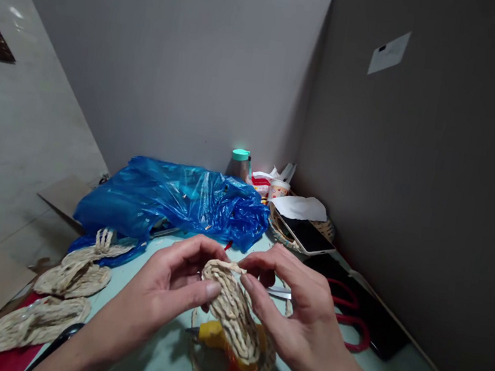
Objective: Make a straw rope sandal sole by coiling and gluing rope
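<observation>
Both hands hold one woven straw piece [231,310], a braided oval of pale fibre, above the table. My left hand [164,288] grips its left edge with thumb and fingers. My right hand [297,317] pinches its top right edge. Under the piece lies another straw ring with a yellow tool [211,333] partly hidden beneath it.
Several finished woven straw pieces [70,277] lie at the left table edge. A blue plastic bag [171,199] fills the middle back. Red-handled scissors [348,321], a phone [307,235] on a basket, a cup and a teal-lidded bottle [240,163] sit right. Grey partitions [421,143] close the back and right.
</observation>
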